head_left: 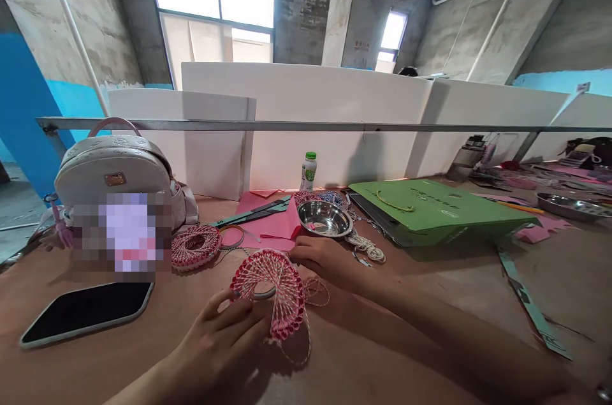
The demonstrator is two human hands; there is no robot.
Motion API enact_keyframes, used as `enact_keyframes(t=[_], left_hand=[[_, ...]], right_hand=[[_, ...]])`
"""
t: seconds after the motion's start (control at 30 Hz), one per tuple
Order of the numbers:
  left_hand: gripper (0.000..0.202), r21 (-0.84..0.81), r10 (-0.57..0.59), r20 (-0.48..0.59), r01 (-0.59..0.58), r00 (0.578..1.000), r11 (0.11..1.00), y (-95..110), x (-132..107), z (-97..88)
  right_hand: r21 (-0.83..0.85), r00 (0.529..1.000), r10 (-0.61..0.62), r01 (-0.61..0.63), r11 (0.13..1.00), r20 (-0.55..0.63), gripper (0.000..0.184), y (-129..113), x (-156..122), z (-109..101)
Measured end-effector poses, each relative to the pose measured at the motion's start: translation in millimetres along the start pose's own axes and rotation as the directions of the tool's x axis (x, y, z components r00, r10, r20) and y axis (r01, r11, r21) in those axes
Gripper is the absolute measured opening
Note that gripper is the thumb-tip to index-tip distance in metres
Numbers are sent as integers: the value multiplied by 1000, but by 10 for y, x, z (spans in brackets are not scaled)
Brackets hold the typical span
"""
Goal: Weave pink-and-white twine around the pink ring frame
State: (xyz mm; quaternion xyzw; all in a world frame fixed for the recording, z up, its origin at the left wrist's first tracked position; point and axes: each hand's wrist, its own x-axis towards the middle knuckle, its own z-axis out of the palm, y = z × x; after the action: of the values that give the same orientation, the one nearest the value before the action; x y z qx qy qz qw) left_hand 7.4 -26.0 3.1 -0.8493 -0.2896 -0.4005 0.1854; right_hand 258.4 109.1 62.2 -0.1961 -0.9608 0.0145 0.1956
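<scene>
A red-and-white thread-wound ring (287,284) with a scalloped outer edge stands tilted above the table, a round hole near its middle. My left hand (234,322) is closed on its lower left side. At the ring's upper right edge is my right hand (325,258), fingers bent and pressed together; what they pinch, if anything, is hidden. Loose cord (310,341) loops from the ring down to the tabletop. Left of it lies a stack of similar red wound rings (195,248). Just beyond my right hand sits a steel bowl (325,219) with small bits inside.
A phone (88,312) and a pale backpack (119,169) occupy the left. Pink paper (268,226), a green-capped bottle (309,172) and coiled white cord (367,247) lie ahead. To the right are a green folder (444,207) and a green strip (533,306).
</scene>
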Motion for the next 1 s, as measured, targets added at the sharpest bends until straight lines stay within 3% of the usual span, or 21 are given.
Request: enact_keyframes(t=[0.13, 0.3, 0.57, 1.0], left_hand=[[41, -5, -12, 6, 12, 1000, 1000, -2, 9, 1], [36, 1, -21, 9, 21, 1000, 1000, 17, 10, -1], [38, 21, -39, -22, 39, 999, 999, 19, -11, 32], [38, -4, -23, 0, 23, 1000, 1000, 21, 17, -2]], right_hand=[[-129, 1000, -10, 10, 992, -5, 22, 77, -33, 75], [-202, 999, -45, 44, 978, 1, 21, 91, -50, 94], [-109, 999, -44, 41, 993, -24, 23, 74, -32, 78], [-180, 997, -67, 61, 982, -31, 23, 70, -36, 87]])
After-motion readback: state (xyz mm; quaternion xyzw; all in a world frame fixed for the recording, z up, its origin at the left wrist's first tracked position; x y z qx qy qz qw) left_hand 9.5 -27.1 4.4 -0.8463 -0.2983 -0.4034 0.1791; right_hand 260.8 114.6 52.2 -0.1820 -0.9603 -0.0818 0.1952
